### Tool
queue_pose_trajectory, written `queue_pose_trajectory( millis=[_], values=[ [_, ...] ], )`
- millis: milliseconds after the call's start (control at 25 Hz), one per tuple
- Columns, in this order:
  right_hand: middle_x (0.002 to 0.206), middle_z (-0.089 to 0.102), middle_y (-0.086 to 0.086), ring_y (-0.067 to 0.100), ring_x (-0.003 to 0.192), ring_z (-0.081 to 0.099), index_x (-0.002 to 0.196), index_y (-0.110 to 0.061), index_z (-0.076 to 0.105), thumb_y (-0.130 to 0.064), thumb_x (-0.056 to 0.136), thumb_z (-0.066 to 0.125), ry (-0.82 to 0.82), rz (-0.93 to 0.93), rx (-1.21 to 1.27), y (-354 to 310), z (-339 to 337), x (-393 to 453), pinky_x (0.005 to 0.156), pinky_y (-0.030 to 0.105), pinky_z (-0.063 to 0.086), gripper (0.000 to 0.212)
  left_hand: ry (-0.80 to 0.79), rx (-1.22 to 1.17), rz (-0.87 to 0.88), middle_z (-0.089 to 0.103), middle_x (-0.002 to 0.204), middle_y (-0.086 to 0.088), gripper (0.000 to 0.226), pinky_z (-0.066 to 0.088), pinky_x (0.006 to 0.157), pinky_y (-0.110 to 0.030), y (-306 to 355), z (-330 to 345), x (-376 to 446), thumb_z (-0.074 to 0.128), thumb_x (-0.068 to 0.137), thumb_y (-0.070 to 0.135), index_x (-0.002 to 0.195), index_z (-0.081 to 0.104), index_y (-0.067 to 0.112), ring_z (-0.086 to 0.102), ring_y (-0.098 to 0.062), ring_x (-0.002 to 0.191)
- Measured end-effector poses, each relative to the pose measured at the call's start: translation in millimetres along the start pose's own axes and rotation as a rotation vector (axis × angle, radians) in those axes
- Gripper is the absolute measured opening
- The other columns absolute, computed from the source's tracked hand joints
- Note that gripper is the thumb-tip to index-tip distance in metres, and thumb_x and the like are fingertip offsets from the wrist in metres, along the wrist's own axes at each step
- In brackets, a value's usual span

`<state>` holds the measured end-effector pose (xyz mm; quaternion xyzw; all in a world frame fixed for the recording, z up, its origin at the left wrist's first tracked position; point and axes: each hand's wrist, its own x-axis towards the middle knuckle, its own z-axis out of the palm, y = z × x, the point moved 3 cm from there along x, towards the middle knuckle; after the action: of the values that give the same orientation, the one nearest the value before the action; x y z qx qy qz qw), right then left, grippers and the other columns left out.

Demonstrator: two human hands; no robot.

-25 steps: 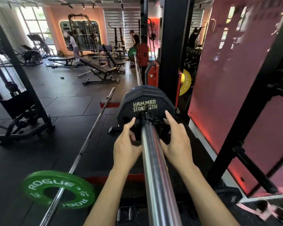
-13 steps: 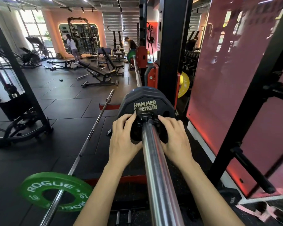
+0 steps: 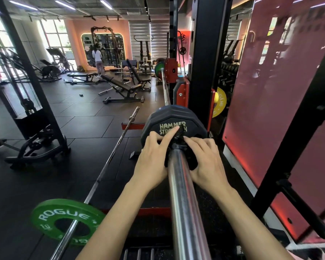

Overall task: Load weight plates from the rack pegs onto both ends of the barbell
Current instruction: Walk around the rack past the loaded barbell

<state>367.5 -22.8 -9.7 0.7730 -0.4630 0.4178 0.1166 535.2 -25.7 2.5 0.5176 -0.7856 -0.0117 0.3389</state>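
Far out to the left of your fingers, a green Rogue plate [image 3: 64, 220] sits on a second bar [image 3: 103, 166] lying on the black floor [image 3: 79, 128], well apart from you. Further left and beyond stands a black machine frame [image 3: 34, 87].

Now your left hand [image 3: 154, 160] rests against the face of the black Hammer Strength plate [image 3: 174, 124], just left of the barbell sleeve [image 3: 184, 199]. Its index finger stretches straight up to the black collar [image 3: 178, 141] at the plate's hub, and the other fingers [image 3: 152, 137] lie loosely bent on the plate.

Between your 2 hands the chrome sleeve runs straight away from you, with that 1 plate already seated on it, touching the collar.

Your right hand [image 3: 208, 162] is just right of the sleeve, its fingers lightly bent with the tips on the collar. I cannot tell whether they pinch it or only touch it.

Past your right fingers rises the black rack upright [image 3: 208, 53], with a yellow plate [image 3: 220, 102] hanging beside it. Further right, a red wall panel [image 3: 270, 109] and a slanted black beam [image 3: 296, 143].
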Motion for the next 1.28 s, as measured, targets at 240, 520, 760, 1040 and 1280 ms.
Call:
queue_pose_trajectory(
  millis=[240, 520, 760, 1040, 1280],
  values=[
    [0.123, 0.060, -0.003, 0.019, 0.102, 0.047, 0.129, -0.012, 0.057, -0.042, 0.077, 0.075, 0.046, -0.074, -0.084, 3, 2, -2, 0.086, 0.029, 0.025, 0.063, -0.034, 0.011, 0.021, 0.022, 0.119, 0.005, 0.099, 0.052, 0.086, -0.037, 3, -1, 3, 0.070, 0.080, 0.011, 0.149, 0.015, 0.054, 0.035, -0.017, 0.114],
    [0.128, 0.051, 0.012, 0.026, 0.113, 0.048, 0.132, -0.002, 0.040, -0.042, 0.084, 0.060, 0.165, -0.008, -0.019, -5, 6, -11, 0.093, 0.037, 0.035, 0.066, -0.046, 0.082, 0.042, 0.022, 0.125, 0.006, 0.101, 0.054, 0.085, -0.039, 7, -2, 5, 0.069, 0.077, 0.009, 0.149, 0.016, 0.056, 0.030, -0.015, 0.118],
    [0.149, 0.042, 0.004, 0.023, 0.121, 0.043, 0.145, -0.006, 0.039, -0.046, 0.082, 0.057, 0.119, -0.082, -0.132, -6, -2, 0, 0.092, 0.036, 0.034, 0.077, -0.022, 0.092, 0.059, 0.026, 0.120, 0.008, 0.097, 0.052, 0.086, -0.037, 7, -5, 8, 0.063, 0.083, 0.005, 0.148, 0.016, 0.059, 0.031, -0.012, 0.109],
    [0.136, 0.058, 0.002, 0.016, 0.090, 0.057, 0.128, -0.006, 0.060, -0.047, 0.077, 0.071, 0.146, -0.153, -0.171, -5, -8, 1, 0.079, 0.029, 0.028, 0.066, 0.084, 0.013, 0.015, 0.038, 0.122, 0.010, 0.079, 0.049, 0.092, -0.040, -10, 3, -3, 0.075, 0.078, 0.018, 0.145, 0.038, 0.036, 0.038, -0.012, 0.113],
    [0.132, 0.061, 0.008, 0.017, 0.091, 0.065, 0.124, -0.002, 0.063, -0.047, 0.077, 0.072, 0.161, -0.183, -0.182, -3, -7, 5, 0.079, 0.029, 0.026, 0.066, 0.139, -0.036, 0.020, 0.039, 0.104, 0.009, 0.077, 0.044, 0.088, -0.028, -10, 5, -4, 0.076, 0.079, 0.015, 0.146, 0.043, 0.034, 0.039, -0.012, 0.098]
  ],
)
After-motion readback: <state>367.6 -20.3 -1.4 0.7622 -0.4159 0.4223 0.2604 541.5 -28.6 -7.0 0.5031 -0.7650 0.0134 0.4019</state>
